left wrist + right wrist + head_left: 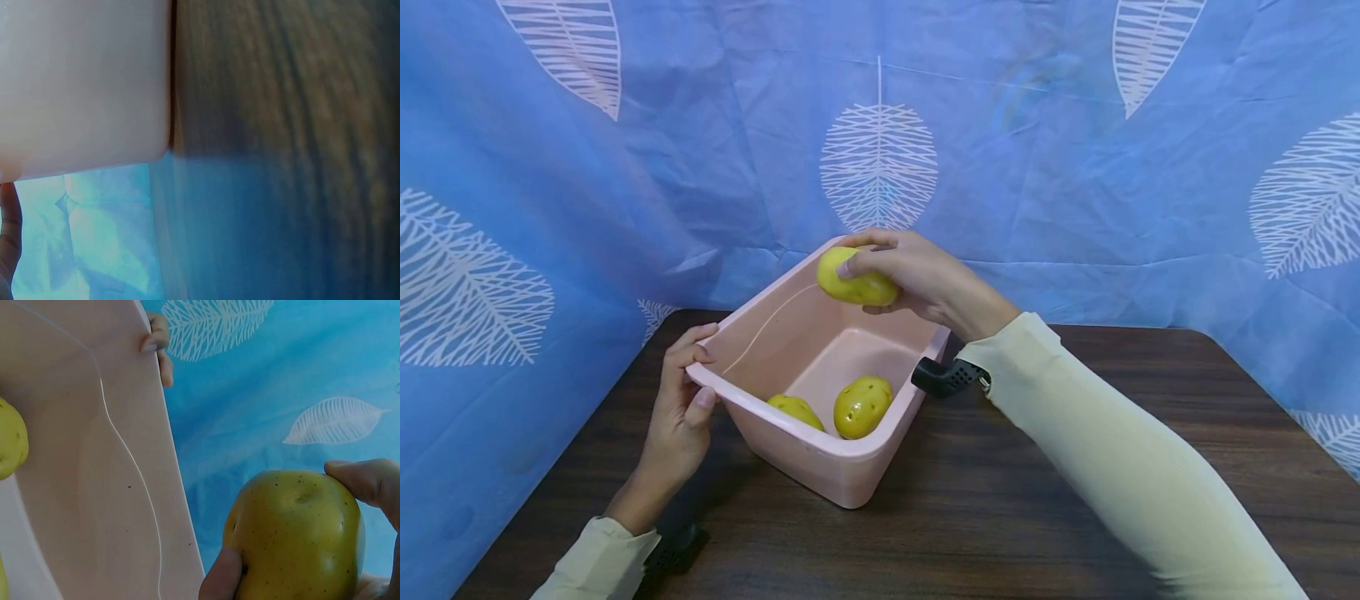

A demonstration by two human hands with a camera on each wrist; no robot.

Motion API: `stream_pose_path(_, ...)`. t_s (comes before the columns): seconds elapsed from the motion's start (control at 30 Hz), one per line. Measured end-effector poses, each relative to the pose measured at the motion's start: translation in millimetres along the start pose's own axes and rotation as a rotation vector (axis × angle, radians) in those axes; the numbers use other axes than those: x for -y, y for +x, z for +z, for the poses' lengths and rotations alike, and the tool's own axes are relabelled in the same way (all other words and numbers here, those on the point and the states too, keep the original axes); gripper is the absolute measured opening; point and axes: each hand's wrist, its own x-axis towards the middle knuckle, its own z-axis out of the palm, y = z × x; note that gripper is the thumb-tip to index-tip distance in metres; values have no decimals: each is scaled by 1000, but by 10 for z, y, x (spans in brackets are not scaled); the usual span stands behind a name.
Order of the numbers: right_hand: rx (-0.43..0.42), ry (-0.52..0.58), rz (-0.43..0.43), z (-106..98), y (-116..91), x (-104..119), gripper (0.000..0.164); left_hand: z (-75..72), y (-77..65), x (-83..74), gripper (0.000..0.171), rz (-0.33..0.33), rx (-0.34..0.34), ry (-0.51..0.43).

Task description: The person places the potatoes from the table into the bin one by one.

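Observation:
My right hand (917,271) holds a yellow potato (859,279) over the far part of a pink plastic bin (790,462). In the right wrist view this potato (297,534) shows dark specks, with thumb and fingers around its sides. Two more yellow potatoes lie inside at the near end: one whole potato (862,407) and another potato (796,410) partly hidden behind the near wall. My left hand (677,408) grips the bin's left corner, thumb and fingers at the rim. The left wrist view shows the bin's outer wall (87,81) up close.
The bin stands on a dark wood-grain table (1000,517). A blue cloth (1022,183) with white leaf prints hangs behind and along the sides. A thin white line, like a string, runs along the bin's inner wall. Black straps with cameras sit at both wrists.

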Motion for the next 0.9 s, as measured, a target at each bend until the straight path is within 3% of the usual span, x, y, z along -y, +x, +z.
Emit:
stream_pose_path(0.57,-89,22,80,-5,365,-54,48,3,-1,-9,36,-18,0,-2)
stream_pose_path(0.9,-57,88,103,-52,539,-108,52,-5,6,2,36,3,2,7)
